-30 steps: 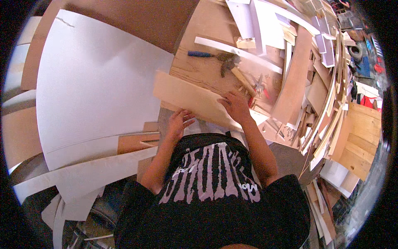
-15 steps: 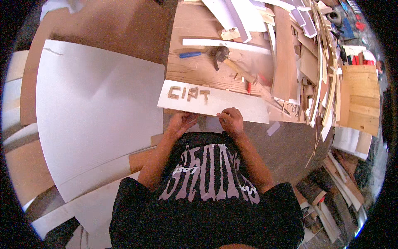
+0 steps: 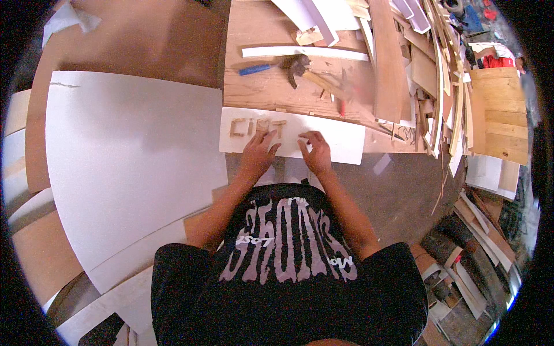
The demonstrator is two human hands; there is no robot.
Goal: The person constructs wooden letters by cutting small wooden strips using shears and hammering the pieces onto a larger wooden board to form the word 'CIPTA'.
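A long white board [image 3: 337,140] lies along the near edge of the wooden worktable. Small wooden strips shaped as letters [image 3: 237,127] form a row on its left part. My left hand [image 3: 259,154] rests over the board, its fingertips at the lower side of the letters and its thumb apart. Right of the letters, my right hand [image 3: 316,153] is over the board with bent fingers and the thumb apart. No held object can be made out in either hand.
Beyond the board lie a claw hammer [image 3: 300,68], a blue-handled tool [image 3: 254,70] and a white strip [image 3: 306,53]. Wood offcuts [image 3: 390,63] are heaped at the right of the table. A large white sheet [image 3: 133,167] stretches out on the left.
Both hands have moved from the board's near edge up onto its face, the left to the letters. The board now lies less slanted, its right end nearer the left.
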